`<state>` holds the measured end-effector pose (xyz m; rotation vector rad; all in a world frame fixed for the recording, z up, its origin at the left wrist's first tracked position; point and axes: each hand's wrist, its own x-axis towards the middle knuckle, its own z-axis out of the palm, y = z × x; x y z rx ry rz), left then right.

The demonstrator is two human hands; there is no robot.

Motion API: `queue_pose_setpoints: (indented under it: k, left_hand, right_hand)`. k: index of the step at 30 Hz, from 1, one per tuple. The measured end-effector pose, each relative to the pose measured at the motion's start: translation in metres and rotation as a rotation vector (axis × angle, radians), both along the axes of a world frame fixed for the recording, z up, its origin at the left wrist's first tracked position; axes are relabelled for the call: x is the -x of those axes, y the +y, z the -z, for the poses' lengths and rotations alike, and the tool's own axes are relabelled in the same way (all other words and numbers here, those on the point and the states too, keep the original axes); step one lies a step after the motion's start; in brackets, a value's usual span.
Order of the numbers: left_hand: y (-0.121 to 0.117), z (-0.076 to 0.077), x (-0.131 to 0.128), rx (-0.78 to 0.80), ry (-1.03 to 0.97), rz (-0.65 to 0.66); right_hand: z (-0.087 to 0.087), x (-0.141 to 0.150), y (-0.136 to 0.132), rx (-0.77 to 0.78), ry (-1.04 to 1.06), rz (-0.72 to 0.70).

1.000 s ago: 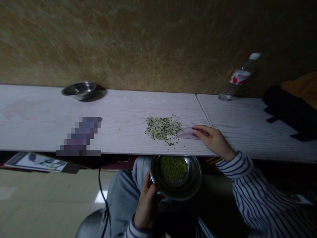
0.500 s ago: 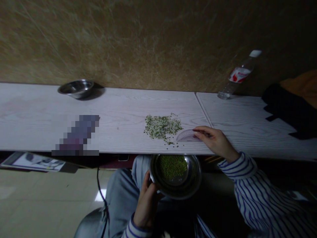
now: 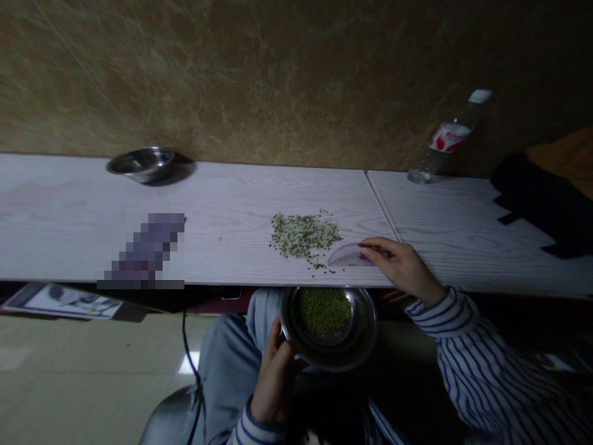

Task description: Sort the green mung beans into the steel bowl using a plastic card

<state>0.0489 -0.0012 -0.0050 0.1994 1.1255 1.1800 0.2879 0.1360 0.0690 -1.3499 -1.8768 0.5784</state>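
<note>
My left hand [image 3: 277, 377] grips the left rim of a steel bowl [image 3: 365, 346], which sits below the table's front edge, over my lap. Green beans [image 3: 324, 311], likely mung beans, lie inside it. Between the fingertips of my right hand [image 3: 393, 262] is a clear protractor [image 3: 347, 254], its flat side towards me, at the table surface. Just left of the protractor spreads a pile of green beans mixed with white grains [image 3: 303, 236]. A few loose beans lie close to the table edge, above the bowl.
A second steel bowl [image 3: 143, 165] stands at the back left by the wall. A blurred-out flat object [image 3: 148, 247] lies at left. On the right are a plastic bottle [image 3: 447, 139] and a dark cloth item [image 3: 546, 204]. A cable [image 3: 186, 346] hangs below the table [image 3: 231, 191].
The protractor in my right hand has shifted very slightly left, towards the pile. My left hand and the bowl stay in place.
</note>
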Motion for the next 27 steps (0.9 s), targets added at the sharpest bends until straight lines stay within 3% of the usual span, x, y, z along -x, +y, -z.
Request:
queue_pose_setpoints:
  k: [16, 27]
  left_hand:
    - [0.0001, 0.0009, 0.0008, 0.015, 0.012, -0.003]
    - [0.0003, -0.0016, 0.0019, 0.032, 0.020, -0.015]
  right_hand:
    - [-0.0020, 0.0081, -0.0001, -0.005, -0.042, -0.033]
    - [-0.0012, 0.0035, 0.0041, -0.020, 0.014, 0.027]
